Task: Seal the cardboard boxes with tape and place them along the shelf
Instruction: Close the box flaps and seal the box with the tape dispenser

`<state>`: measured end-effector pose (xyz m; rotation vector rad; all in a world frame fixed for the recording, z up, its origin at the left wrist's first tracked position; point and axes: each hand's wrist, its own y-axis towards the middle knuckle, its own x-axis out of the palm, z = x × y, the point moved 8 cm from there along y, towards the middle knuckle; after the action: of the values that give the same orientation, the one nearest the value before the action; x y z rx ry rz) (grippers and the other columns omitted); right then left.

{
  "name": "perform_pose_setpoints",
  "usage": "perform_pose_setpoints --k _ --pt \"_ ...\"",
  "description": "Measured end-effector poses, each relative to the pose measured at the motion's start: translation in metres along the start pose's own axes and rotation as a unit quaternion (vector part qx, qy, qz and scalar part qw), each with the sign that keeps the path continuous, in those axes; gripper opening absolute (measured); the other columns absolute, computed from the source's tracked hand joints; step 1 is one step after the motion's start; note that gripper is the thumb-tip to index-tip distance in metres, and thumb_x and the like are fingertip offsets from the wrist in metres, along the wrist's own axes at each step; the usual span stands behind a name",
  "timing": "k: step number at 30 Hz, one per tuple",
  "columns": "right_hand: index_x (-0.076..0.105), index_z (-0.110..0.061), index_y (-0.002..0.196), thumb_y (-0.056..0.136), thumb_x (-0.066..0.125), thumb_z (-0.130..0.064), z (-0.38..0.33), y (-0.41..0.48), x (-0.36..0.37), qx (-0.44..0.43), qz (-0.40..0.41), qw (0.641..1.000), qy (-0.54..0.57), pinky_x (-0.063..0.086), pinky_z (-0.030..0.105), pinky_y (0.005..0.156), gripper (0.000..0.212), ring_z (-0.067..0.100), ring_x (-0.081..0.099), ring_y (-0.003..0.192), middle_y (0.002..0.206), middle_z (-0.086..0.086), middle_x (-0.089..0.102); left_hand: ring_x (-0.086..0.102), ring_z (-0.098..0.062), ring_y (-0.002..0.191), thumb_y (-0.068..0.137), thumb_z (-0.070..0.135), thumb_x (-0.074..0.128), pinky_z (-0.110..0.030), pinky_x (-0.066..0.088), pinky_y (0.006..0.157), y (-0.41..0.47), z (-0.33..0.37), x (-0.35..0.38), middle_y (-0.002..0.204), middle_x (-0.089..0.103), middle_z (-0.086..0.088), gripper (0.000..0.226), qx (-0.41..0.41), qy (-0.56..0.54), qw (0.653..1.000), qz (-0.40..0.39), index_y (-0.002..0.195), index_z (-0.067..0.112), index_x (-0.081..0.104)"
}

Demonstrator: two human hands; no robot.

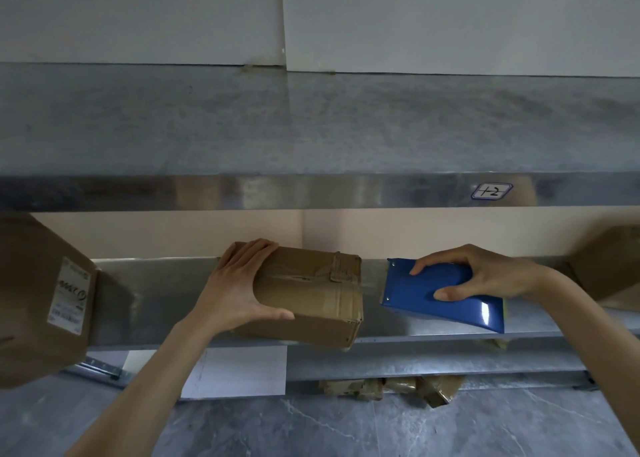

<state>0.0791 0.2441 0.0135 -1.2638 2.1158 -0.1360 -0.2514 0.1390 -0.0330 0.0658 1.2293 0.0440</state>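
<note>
best to push the cardboard box (311, 294) squarely back so no corner hangs off the shelf (433, 321) edge. the left hand (235, 283) grips its left end, fingers (252, 252) curled over the top, thumb on the near face. just right of the box, not touching it, the right hand (485, 273) clasps the blue tape dispenser (412, 292).

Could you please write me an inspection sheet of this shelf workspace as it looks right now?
Surface: metal shelf, shiny.
Job's things: small taped box overhanging the shelf's front edge; blue tape dispenser to its right; labelled box at left; another box at right.
Clutter: crumpled brown scraps under the lowest shelf; white sheet.
Hands: left hand grips the small taped box; right hand holds the dispenser.
Cables: nothing seen.
Surroundings: handwritten tag on the upper shelf; pale wall; grey marbled floor.
</note>
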Motion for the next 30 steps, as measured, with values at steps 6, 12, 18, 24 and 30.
perform_pose_setpoints --k 6,12,18,24,30 --pt "0.068 -0.033 0.116 0.076 0.077 -0.032 0.003 0.0 -0.003 -0.004 -0.002 1.0 0.006 0.042 0.01 0.093 0.041 0.0 0.057 0.115 0.121 -0.022 0.063 0.025 -0.011 0.147 0.048 0.101 0.049 -0.035 0.006 0.123 0.0 0.0 0.001 0.159 0.028 0.01 0.127 0.0 0.002 1.0 -0.003 0.153 0.032 0.027" --pt "0.068 -0.039 0.114 0.077 0.076 -0.031 0.009 -0.004 -0.005 -0.007 -0.004 1.0 0.023 0.047 0.017 0.092 0.039 0.004 0.06 0.113 0.122 -0.019 0.064 0.024 -0.011 0.147 0.048 0.102 0.048 -0.036 0.007 0.124 0.0 -0.001 0.002 0.159 0.027 0.01 0.128 -0.001 0.005 1.0 -0.008 0.153 0.032 0.025" --pt "0.069 -0.046 0.11 0.076 0.077 -0.034 0.011 0.0 -0.002 -0.007 -0.01 1.0 0.012 0.043 0.011 0.092 0.037 -0.001 0.057 0.113 0.12 -0.025 0.063 0.025 -0.012 0.147 0.048 0.102 0.048 -0.037 0.008 0.124 0.001 -0.001 0.002 0.159 0.028 0.01 0.127 0.0 0.006 1.0 -0.009 0.153 0.032 0.026" --pt "0.067 -0.049 0.111 0.075 0.077 -0.043 0.008 0.015 0.009 0.007 -0.019 1.0 -0.016 0.045 0.018 0.099 0.038 -0.002 0.057 0.114 0.121 -0.027 0.062 0.029 -0.016 0.145 0.049 0.101 0.049 -0.037 0.008 0.121 0.001 -0.001 0.002 0.158 0.031 0.008 0.127 0.0 -0.003 1.0 -0.003 0.152 0.032 0.027" --pt "0.067 -0.047 0.112 0.082 0.076 -0.039 -0.001 0.032 0.02 0.012 -0.033 0.998 -0.042 0.047 0.018 0.095 0.032 -0.005 0.058 0.109 0.12 -0.029 0.061 0.027 -0.015 0.146 0.047 0.102 0.048 -0.037 0.008 0.122 0.0 0.0 0.001 0.158 0.029 0.008 0.128 -0.005 -0.007 1.0 -0.006 0.152 0.032 0.027"
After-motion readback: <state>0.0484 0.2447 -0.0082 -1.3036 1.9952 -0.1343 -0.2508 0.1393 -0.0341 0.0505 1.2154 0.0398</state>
